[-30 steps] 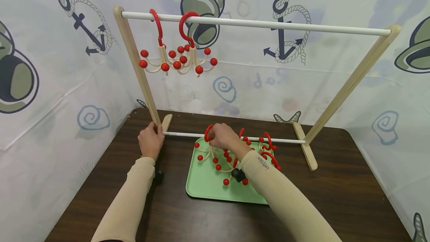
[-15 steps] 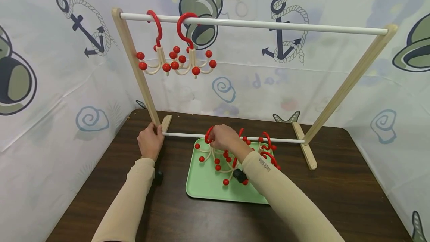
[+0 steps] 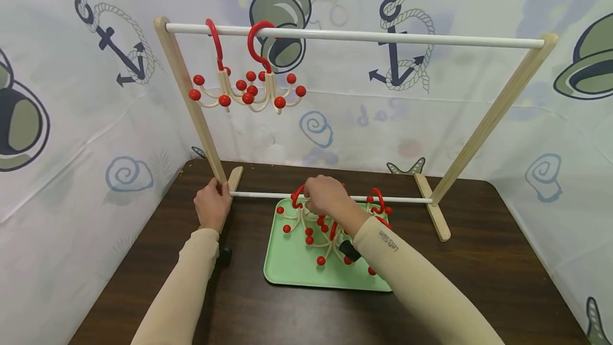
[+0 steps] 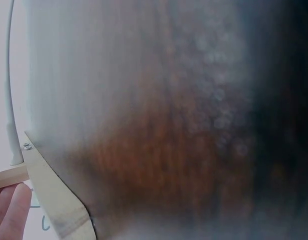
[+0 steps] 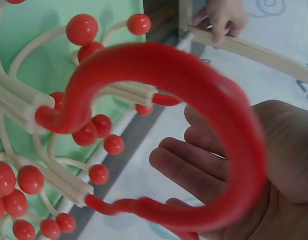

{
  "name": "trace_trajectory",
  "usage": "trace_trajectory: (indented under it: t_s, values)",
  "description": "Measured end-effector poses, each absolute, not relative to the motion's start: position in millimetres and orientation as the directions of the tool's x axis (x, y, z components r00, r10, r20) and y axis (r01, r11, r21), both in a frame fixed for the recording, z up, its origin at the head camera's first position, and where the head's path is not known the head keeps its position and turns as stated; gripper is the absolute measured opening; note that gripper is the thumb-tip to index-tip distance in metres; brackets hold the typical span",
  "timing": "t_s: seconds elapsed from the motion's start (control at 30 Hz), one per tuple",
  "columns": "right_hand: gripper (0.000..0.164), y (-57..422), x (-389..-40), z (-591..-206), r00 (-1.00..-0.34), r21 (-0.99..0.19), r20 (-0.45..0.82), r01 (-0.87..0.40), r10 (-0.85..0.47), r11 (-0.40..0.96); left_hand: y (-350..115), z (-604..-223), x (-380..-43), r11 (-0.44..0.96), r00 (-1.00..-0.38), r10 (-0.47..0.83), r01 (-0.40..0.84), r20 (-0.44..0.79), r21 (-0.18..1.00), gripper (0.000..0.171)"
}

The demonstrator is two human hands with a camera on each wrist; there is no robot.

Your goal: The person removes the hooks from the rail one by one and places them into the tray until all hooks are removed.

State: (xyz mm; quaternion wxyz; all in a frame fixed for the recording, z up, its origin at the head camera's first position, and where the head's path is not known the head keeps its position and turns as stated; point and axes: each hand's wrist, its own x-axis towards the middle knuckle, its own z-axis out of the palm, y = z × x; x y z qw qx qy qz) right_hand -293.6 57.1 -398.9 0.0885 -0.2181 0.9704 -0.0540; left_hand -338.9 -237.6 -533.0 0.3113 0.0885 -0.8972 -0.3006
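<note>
My left hand (image 3: 213, 206) grips the left wooden post (image 3: 197, 113) of a rack near its foot. In the left wrist view only a few of its fingers (image 4: 11, 215) show. My right hand (image 3: 328, 196) is over the back of a green tray (image 3: 287, 268), beside the red hook of a wooden hanger with red balls (image 3: 298, 201). Seen from the right wrist, its fingers (image 5: 184, 160) extend loosely behind a large red hook (image 5: 244, 165) near the camera; the thumb is hidden. More such hangers stand on the tray, partly behind my right arm.
Two hangers (image 3: 224, 87) with red hooks hang at the left of the white top rail (image 3: 383, 38). A lower white bar (image 3: 263, 195) runs just behind the tray. The right post (image 3: 493, 116) stands on a wooden foot (image 3: 433, 212). A patterned cloth backs the dark table (image 3: 268, 315).
My right hand has shifted slightly right, and the nearby hook sits a little lower, with less of it overlapped by the fingers. The two hanging hangers sway. My left hand keeps its place.
</note>
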Motion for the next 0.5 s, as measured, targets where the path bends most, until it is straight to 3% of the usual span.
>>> trace_trajectory:
  t_s: [0.3,0.5]
  values:
    - [0.027,77.5,-262.9,-358.7,-0.872,-0.188,-0.091,-0.459,-0.480,0.868,-237.6,-536.0,-338.8,0.795,-0.799,-0.363,0.002,0.479,0.606,0.024]
    - [0.028,89.6,-254.5,-313.6,-0.870,-0.276,0.029,-0.480,-0.492,0.833,-237.8,-535.7,-339.1,0.800,-0.801,-0.360,-0.002,0.478,0.599,0.025]
